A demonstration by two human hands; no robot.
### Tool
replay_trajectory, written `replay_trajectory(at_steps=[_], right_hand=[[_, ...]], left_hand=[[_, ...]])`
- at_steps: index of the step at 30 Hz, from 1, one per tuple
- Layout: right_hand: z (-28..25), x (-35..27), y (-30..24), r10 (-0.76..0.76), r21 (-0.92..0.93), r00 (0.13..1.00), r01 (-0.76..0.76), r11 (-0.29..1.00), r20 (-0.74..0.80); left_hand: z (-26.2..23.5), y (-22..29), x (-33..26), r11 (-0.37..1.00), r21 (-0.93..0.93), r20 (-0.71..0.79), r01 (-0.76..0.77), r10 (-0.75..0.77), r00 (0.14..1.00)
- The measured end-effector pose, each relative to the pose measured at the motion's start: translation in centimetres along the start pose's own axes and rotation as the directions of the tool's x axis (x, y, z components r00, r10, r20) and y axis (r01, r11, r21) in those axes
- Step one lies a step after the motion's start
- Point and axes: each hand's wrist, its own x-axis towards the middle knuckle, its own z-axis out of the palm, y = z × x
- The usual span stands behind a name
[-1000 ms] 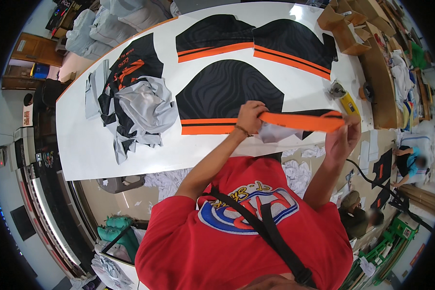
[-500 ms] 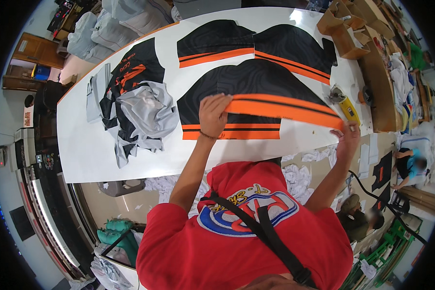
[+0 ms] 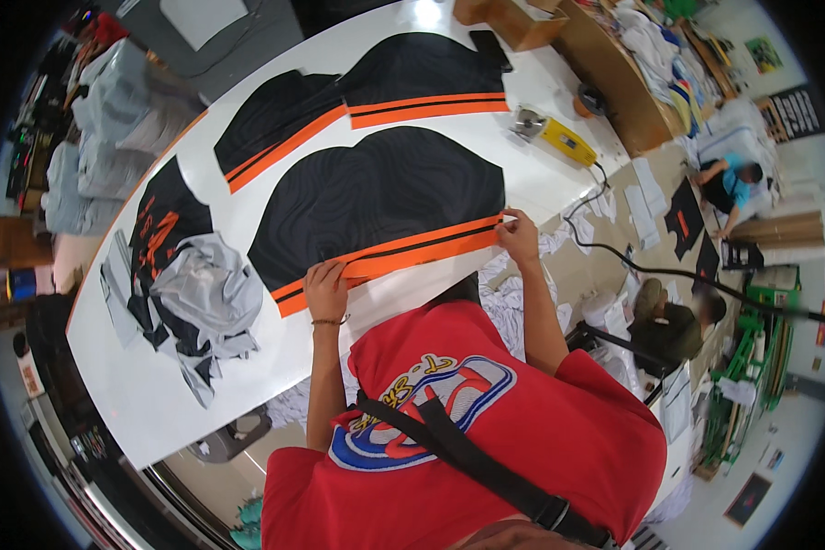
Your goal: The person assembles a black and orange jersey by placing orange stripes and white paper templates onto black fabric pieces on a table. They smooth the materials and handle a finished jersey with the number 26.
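Note:
A black patterned fabric panel (image 3: pixel 394 192) with a curved top and an orange, black-striped hem lies on the white table in front of me. My left hand (image 3: pixel 327 290) pinches the hem left of its middle, where a bit of orange folds up beneath the fingers. At the right end of the hem, my right hand (image 3: pixel 520 235) grips the corner between thumb and fingers. Behind it lie two more panels of the same kind, the far left panel (image 3: pixel 280 115) and the far right panel (image 3: pixel 422 73), side by side with edges meeting.
Left on the white table (image 3: pixel 238 417) is a heap of grey and black fabric (image 3: pixel 202 284). A yellow corded electric cutter (image 3: pixel 559 137) rests at right, near a cardboard box (image 3: pixel 605 82) and a black phone (image 3: pixel 491 50). Two people sit on the floor at right.
The panel was raised and stretched between my hands; now it lies down over the one on the table, hem toward me. Both hands have come lower. My view has turned.

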Motion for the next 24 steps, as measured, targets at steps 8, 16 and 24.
replay_trajectory(at_steps=[8,16,24], right_hand=[[-0.9,1.5,4.3,-0.194,-0.265,0.980,0.176,0.948,-0.042],[-2.0,-0.8,-2.5,0.243,-0.044,0.970,-0.242,0.969,0.018],[2.7,-0.1,-8.6,-0.258,0.333,0.966,0.251,0.909,-0.024]], left_hand=[[-0.6,-0.2,-0.1,0.998,-0.053,0.024,-0.037,0.038,0.999],[-0.4,-1.2,-2.0,0.995,-0.098,0.003,0.018,-0.018,1.000],[-1.4,0.7,-1.5,0.893,-0.384,0.050,0.235,-0.234,0.971]])
